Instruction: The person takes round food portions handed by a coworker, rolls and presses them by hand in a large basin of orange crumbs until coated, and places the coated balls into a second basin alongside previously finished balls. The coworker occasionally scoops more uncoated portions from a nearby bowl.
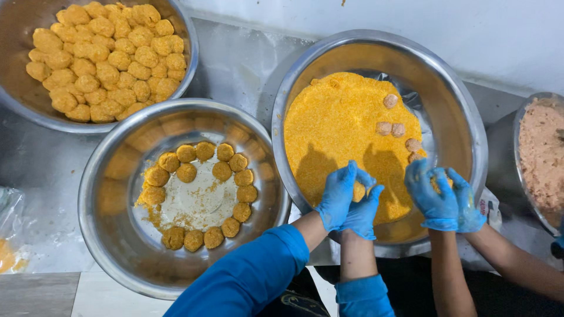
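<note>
Item: small crumb-coated orange ball [358, 191], sitting over the near edge of the wide steel bowl of orange crumbs [446, 105], right of centre on the steel bench [235, 64]. I am cupping it between my blue-gloved left hand [337, 196] and right hand [363, 214], both grips closing round it. Left: steel bowl ringed with coated balls [111, 194]. Right: a co-worker's gloved hands [446, 202].

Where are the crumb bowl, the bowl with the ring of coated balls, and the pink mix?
crumb bowl [452, 105]: head view, bare inner wall, right side.
bowl with the ring of coated balls [111, 194]: head view, bare left wall.
pink mix [543, 152]: head view, middle of heap.
</note>
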Demonstrator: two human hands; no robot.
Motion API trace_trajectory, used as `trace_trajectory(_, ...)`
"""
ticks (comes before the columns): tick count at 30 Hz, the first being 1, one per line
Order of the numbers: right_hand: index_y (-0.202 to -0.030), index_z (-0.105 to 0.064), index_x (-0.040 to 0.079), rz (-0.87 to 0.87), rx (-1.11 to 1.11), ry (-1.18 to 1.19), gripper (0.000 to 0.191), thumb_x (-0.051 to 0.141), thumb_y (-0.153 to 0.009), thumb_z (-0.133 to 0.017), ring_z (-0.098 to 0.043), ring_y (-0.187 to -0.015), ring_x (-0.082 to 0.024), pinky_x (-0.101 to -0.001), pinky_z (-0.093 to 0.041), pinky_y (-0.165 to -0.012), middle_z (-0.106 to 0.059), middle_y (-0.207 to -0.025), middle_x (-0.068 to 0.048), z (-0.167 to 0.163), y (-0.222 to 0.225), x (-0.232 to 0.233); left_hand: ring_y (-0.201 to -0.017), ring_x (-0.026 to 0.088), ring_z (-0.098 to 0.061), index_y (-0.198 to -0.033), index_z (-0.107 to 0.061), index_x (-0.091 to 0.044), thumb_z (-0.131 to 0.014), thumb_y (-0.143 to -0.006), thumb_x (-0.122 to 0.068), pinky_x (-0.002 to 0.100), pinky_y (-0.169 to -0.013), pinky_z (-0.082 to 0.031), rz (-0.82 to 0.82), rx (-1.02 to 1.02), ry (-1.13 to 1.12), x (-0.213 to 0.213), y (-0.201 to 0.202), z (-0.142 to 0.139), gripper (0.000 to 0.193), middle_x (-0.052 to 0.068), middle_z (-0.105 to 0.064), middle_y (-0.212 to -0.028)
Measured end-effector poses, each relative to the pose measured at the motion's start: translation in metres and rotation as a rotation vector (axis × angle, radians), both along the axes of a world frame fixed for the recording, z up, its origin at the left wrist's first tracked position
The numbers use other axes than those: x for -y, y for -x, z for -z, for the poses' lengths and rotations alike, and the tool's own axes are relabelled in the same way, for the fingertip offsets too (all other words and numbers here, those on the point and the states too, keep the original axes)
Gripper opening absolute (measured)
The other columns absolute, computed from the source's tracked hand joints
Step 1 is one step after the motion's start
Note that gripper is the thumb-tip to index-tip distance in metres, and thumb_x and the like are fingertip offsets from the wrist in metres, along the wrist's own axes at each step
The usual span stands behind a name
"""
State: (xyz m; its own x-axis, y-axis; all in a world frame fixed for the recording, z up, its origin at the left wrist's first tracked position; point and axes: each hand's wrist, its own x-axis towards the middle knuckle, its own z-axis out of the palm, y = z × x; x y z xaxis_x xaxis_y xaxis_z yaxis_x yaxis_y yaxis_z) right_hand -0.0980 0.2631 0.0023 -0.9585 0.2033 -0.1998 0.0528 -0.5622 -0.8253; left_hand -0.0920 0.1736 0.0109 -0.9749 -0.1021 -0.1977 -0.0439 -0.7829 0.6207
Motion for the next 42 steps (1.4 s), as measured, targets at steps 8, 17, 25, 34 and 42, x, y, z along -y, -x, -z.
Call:
trace_trajectory(8,-0.132,-0.064,-0.001,-0.076,0.012,0.013,0.061,0.052,-0.109,-0.045,-0.061,-0.114,-0.026,-0.0433,-0.047,-0.106,-0.067,-0.126,-0.014,-0.002,0.004,0.001,-0.147,0.037,-0.034,-0.156,-0.044,0.000,-0.049,-0.109,-0.034,0.047,-0.118,-0.035,-0.260,-0.255,0.861,0.009,-0.022,-0.026,0.058,0.024,-0.038,-0.157)
trace_trajectory(17,-0.136,-0.059,0.006,0.170,-0.162,-0.459,0.076,0.071,-0.099,-0.042,-0.055,-0.133,-0.020,-0.0370,-0.039,-0.113,-0.061,-0.143,-0.008,-0.005,-0.034,0.014,-0.110,0.032,-0.064,-0.136,-0.063,0.000,-0.044,-0.116,-0.046,0.040,-0.094,-0.054,0.081,0.019,-0.307,0.006,0.003,0.030,0.054,0.023,-0.069,-0.117)
trace_trajectory(25,-0.110,-0.064,0.003,-0.131,-0.016,-0.024,0.065,0.064,-0.111,-0.042,-0.062,-0.109,-0.028,-0.0451,-0.047,-0.107,-0.065,-0.114,-0.014,0.013,-0.026,0.007,-0.117,0.038,-0.058,-0.128,-0.065,0.005,-0.042,-0.113,-0.044,0.040,-0.097,-0.048,-0.285,-0.142,0.395,0.003,-0.023,0.020,0.056,0.025,-0.062,-0.125)
trace_trajectory(34,-0.121,-0.065,-0.001,-0.019,-0.219,-0.785,0.037,0.031,-0.116,-0.047,-0.066,-0.107,-0.021,-0.0376,-0.053,-0.102,-0.069,-0.115,-0.010,-0.013,-0.047,0.012,-0.101,0.033,-0.073,-0.111,-0.067,-0.003,-0.051,-0.114,-0.048,0.036,-0.076,-0.057,0.268,0.116,-0.629,0.044,-0.052,0.044,0.048,0.011,-0.071,-0.097)
trace_trajectory(42,-0.117,-0.075,0.002,-0.424,-0.232,-1.384,0.025,0.021,-0.102,-0.073,-0.073,-0.106,-0.024,-0.0366,-0.054,-0.096,-0.075,-0.114,-0.015,0.006,-0.081,0.021,-0.078,0.017,-0.066,-0.090,-0.072,-0.002,-0.048,-0.107,-0.040,0.031,-0.076,-0.055,0.299,0.095,0.317,0.249,-0.111,0.091,0.048,0.006,-0.071,-0.085)
